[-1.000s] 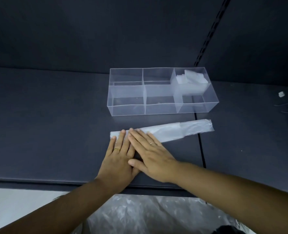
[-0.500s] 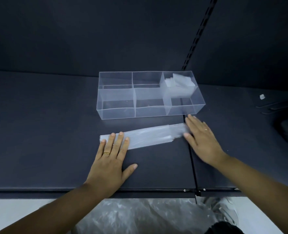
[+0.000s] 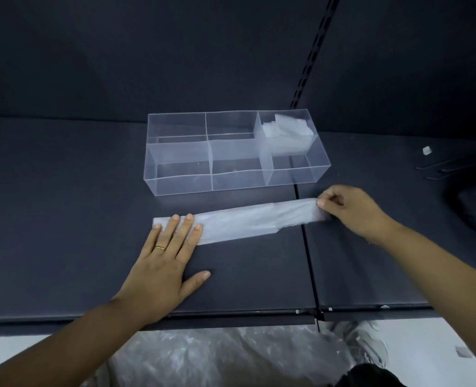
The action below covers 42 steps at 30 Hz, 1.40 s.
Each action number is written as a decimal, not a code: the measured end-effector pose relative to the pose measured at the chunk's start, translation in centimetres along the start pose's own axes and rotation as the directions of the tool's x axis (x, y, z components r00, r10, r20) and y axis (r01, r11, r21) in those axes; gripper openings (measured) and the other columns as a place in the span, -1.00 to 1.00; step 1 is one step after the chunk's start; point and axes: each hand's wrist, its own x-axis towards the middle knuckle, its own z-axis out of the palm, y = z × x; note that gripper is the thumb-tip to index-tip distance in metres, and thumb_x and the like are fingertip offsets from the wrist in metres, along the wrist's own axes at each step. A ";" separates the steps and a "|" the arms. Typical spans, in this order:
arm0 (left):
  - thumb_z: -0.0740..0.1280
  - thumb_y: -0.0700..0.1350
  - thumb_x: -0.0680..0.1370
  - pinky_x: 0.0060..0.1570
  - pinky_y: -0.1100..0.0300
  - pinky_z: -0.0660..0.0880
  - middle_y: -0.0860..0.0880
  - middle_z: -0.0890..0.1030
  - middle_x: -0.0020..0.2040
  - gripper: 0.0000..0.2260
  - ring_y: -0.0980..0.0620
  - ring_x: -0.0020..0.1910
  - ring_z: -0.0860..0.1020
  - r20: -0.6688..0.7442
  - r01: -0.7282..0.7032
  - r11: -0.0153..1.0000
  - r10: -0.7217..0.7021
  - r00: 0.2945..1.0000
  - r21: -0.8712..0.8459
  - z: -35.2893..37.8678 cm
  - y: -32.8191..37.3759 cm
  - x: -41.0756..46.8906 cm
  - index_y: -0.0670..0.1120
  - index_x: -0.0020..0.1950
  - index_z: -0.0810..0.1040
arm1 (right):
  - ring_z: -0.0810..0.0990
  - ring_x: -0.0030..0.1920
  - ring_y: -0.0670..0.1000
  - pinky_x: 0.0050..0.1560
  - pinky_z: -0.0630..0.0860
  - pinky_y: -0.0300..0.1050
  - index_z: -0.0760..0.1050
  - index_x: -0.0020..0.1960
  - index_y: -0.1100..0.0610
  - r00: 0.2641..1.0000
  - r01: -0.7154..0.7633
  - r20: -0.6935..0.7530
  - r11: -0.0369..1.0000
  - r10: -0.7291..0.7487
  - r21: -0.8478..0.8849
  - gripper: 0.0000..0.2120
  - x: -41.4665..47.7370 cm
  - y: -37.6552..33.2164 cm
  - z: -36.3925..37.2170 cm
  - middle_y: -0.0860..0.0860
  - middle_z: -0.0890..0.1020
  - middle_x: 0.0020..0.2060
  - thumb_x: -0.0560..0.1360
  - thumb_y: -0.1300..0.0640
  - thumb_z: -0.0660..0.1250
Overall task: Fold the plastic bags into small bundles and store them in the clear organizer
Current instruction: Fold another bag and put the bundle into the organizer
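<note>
Left hand (image 3: pixel 161 263) flat, fingers straight, pressing left end of folded bag strip (image 3: pixel 248 222). Right hand (image 3: pixel 354 210) pinches strip's right end. Strip crosses shelf seam (image 3: pixel 309 261), just before clear organizer (image 3: pixel 183 185). Shelf (image 3: pixel 49 219) bare left of hands. Organizer: 6 compartments; folded bundles (image 3: pixel 287 132) in rear right one.

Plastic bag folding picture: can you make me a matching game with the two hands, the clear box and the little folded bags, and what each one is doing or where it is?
Things:
1. left hand
2. right hand
3. folded bundles
4. clear organizer

Places and states:
A. pinches one end of the bag strip
B. stands behind the strip on the dark shelf
C. presses flat on the strip's other end
D. lie in the back right compartment

Pairs: 1-C, 2-A, 3-D, 4-B
</note>
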 end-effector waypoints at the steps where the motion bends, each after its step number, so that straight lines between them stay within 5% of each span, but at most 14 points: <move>1: -0.16 0.30 0.59 0.42 -0.10 0.07 -0.14 0.19 0.53 -0.31 -0.16 0.51 0.14 -0.003 -0.030 1.000 0.030 1.000 0.002 0.0 -0.5 0.0 -0.15 0.53 0.18 | 0.53 -0.32 -0.08 -0.18 0.44 -0.21 0.54 -0.19 0.18 0.998 -0.045 0.042 0.988 0.039 0.151 -0.89 -0.7 -0.1 -0.4 -0.01 0.61 -0.32 0.51 0.23 0.36; 3: -0.11 0.29 0.59 0.43 -0.10 0.04 -0.13 0.18 0.53 -0.33 -0.15 0.51 0.13 0.006 -0.084 0.996 0.084 0.996 0.017 -0.5 -1.4 0.2 -0.14 0.53 0.18 | 0.51 -0.40 -0.06 -0.28 0.47 -0.20 0.54 -0.18 0.21 0.982 -0.173 0.138 0.916 0.131 0.361 -0.93 -2.4 -0.1 -1.0 0.05 0.58 -0.43 0.48 0.27 0.38; 7: -0.01 0.31 0.53 0.47 -0.05 -0.08 -0.09 0.05 0.56 -0.28 -0.09 0.54 -0.01 0.026 -0.091 0.995 0.092 0.995 -0.036 -2.5 -0.2 0.9 -0.13 0.55 0.08 | 0.50 -0.44 -0.06 -0.39 0.49 -0.25 0.50 -0.05 0.17 0.916 -0.387 0.292 0.795 0.275 0.466 -0.88 -5.6 -1.1 -1.4 0.06 0.53 -0.41 0.48 0.35 0.33; 10: 0.12 0.31 0.51 0.42 0.25 -0.38 0.10 -0.31 0.53 -0.18 0.17 0.49 -0.34 -0.036 -0.107 0.945 0.101 0.994 -0.309 -3.2 4.3 1.0 0.03 0.50 -0.33 | 0.51 -0.41 -0.05 -0.39 0.47 -0.25 0.48 0.01 0.16 0.873 -0.428 0.439 0.764 0.211 0.484 -0.82 -7.9 -4.1 -1.3 0.10 0.54 -0.38 0.43 0.33 0.35; 13: 0.30 0.28 0.45 0.26 0.54 -0.39 0.42 -0.40 0.39 -0.08 0.45 0.34 -0.42 -0.006 -0.025 0.745 0.028 1.000 -0.666 -4.5 9.8 0.4 0.29 0.35 -0.47 | 0.56 -0.40 -0.02 -0.41 0.47 -0.26 0.44 -0.05 0.17 0.816 -0.434 0.572 0.737 0.078 0.519 -0.76 -9.8 -8.1 -0.8 0.16 0.56 -0.38 0.32 0.23 0.40; 16: 0.42 0.18 0.42 0.41 0.41 0.05 0.30 0.08 0.50 -0.11 0.34 0.46 0.05 -0.012 0.067 0.464 -0.166 0.986 -0.883 -6.2 12.4 0.2 0.27 0.50 -0.17 | 0.57 -0.40 -0.01 -0.41 0.48 -0.26 0.43 -0.12 0.16 0.779 -0.413 0.624 0.700 -0.060 0.582 -0.82 -10.7 -11.1 0.2 0.13 0.56 -0.39 0.33 0.23 0.39; 19: 0.32 -0.02 0.57 0.19 0.25 0.43 0.11 0.61 0.13 -0.68 0.19 0.14 0.54 -0.066 -0.014 0.193 -0.263 0.963 -0.981 -8.4 12.0 0.5 0.06 0.32 0.49 | 0.49 -0.42 -0.05 -0.40 0.45 -0.28 0.46 -0.13 0.13 0.835 -0.271 0.528 0.722 -0.153 0.637 -0.80 -10.1 -12.2 0.9 0.09 0.53 -0.37 0.32 0.13 0.43; 23: 0.19 -0.12 0.62 -0.06 0.52 0.41 0.05 0.67 0.04 -0.74 0.29 0.00 0.61 0.114 0.080 -0.109 -0.351 0.929 -0.991 -8.8 9.5 1.1 -0.14 0.22 0.58 | 0.38 -0.36 -0.08 -0.26 0.40 -0.20 0.46 0.23 0.02 0.898 -0.100 0.402 0.806 -0.180 0.584 -0.57 -7.3 -10.1 1.5 -0.14 0.61 -0.05 0.40 0.01 0.46; 26: 0.19 -0.10 0.63 -0.14 0.44 0.49 0.00 0.70 0.00 -0.76 0.16 -0.01 0.64 0.296 0.232 -0.241 -0.279 0.914 -0.942 -7.6 7.1 1.6 -0.11 0.13 0.62 | 0.41 -0.34 -0.12 -0.27 0.40 -0.23 0.31 0.41 -0.06 0.727 -0.115 0.632 0.860 -0.268 0.496 -0.46 -6.1 -8.5 3.9 -0.19 0.53 0.26 0.47 0.13 0.37; 28: 0.17 -0.08 0.64 0.01 0.26 0.55 -0.04 0.69 0.04 -0.75 0.07 0.06 0.64 0.376 0.293 -0.336 -0.217 0.901 -0.895 -6.8 5.8 2.0 -0.10 0.16 0.60 | 0.41 -0.34 -0.12 -0.31 0.40 -0.23 0.32 0.40 -0.04 0.674 -0.107 0.689 0.888 -0.265 0.447 -0.46 -5.8 -7.9 6.1 -0.06 0.55 0.26 0.49 0.20 0.39; 31: 0.15 -0.08 0.65 0.18 0.02 0.50 -0.10 0.66 0.11 -0.74 -0.04 0.13 0.61 0.447 0.341 -0.423 -0.180 0.876 -0.840 -5.3 4.4 2.6 -0.12 0.23 0.55 | 0.41 -0.42 -0.11 -0.37 0.39 -0.25 0.43 0.29 0.03 0.757 -0.130 0.637 0.920 -0.149 0.370 -0.60 -5.5 -7.5 8.5 0.08 0.66 -0.02 0.49 0.21 0.42; 34: 0.15 -0.09 0.65 0.11 0.07 0.55 -0.10 0.67 0.08 -0.75 -0.03 0.09 0.63 0.497 0.373 -0.474 -0.169 0.851 -0.798 -4.2 3.2 3.1 -0.13 0.21 0.54 | 0.38 -0.52 -0.10 -0.49 0.34 -0.25 0.49 0.14 0.09 0.832 -0.158 0.554 0.942 -0.036 0.298 -0.73 -5.5 -7.1 9.7 0.00 0.66 -0.30 0.47 0.24 0.42; 38: 0.18 -0.12 0.64 0.02 0.14 0.59 -0.11 0.68 0.05 -0.77 0.00 0.05 0.65 0.534 0.391 -0.489 -0.194 0.823 -0.780 -3.5 0.9 4.1 -0.17 0.16 0.57 | 0.39 -0.59 -0.07 -0.55 0.35 -0.24 0.48 0.01 0.13 0.889 -0.164 0.456 0.960 0.043 0.229 -0.82 -5.8 -7.2 10.6 0.03 0.67 -0.34 0.45 0.26 0.41; 42: 0.25 -0.16 0.61 -0.09 0.18 0.62 -0.07 0.68 -0.12 -0.84 0.07 -0.20 0.66 0.528 0.344 -0.450 -0.390 0.755 -0.824 -4.1 -0.7 5.3 -0.18 0.09 0.58 | 0.41 -0.60 -0.07 -0.55 0.36 -0.25 0.47 -0.03 0.13 0.916 -0.170 0.396 0.959 0.069 0.225 -0.83 -6.1 -7.3 11.1 0.04 0.66 -0.34 0.44 0.24 0.43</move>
